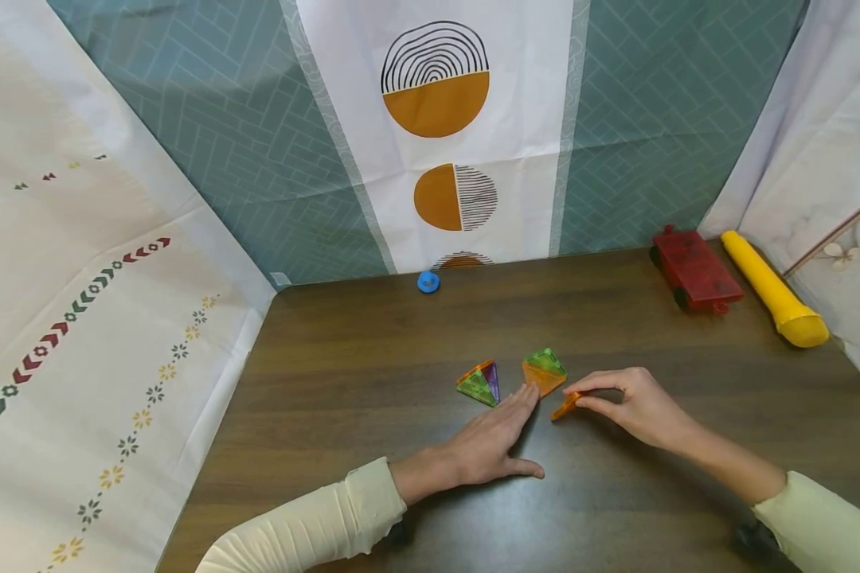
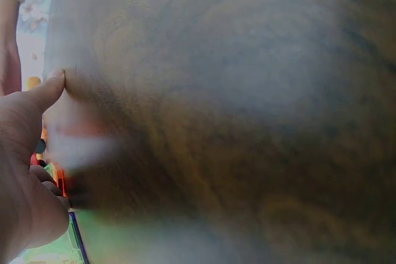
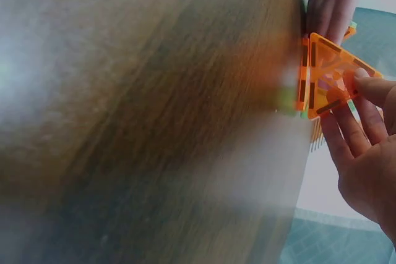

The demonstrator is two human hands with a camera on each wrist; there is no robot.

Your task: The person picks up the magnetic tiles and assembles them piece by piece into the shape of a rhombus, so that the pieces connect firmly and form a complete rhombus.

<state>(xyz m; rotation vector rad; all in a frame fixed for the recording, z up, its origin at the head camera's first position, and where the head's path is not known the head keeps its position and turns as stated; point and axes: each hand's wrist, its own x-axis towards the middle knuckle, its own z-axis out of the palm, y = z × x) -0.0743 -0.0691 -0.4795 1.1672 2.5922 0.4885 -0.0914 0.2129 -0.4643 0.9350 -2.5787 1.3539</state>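
Between its thumb and fingers, my right hand [image 1: 641,406] pinches an orange triangular magnetic tile [image 3: 337,75], held tilted up off the table. My left hand [image 1: 490,438] reaches flat with straight fingers, its fingertips touching an orange tile [image 1: 542,378] that lies on the table. Against that tile's far side sits a green tile [image 1: 547,358]. Left of these, a small pyramid-like piece [image 1: 478,388] shows green, purple and orange triangular tiles joined together. Part of a green tile [image 2: 55,245] shows under the left hand in the left wrist view.
On the wooden table [image 1: 344,342], a blue round piece [image 1: 428,281] sits at the back edge. A red toy cart [image 1: 697,269] and a yellow plastic tube with a flared end [image 1: 774,288] lie at the back right. Patterned cloths [image 1: 430,159] hang behind and beside the table.
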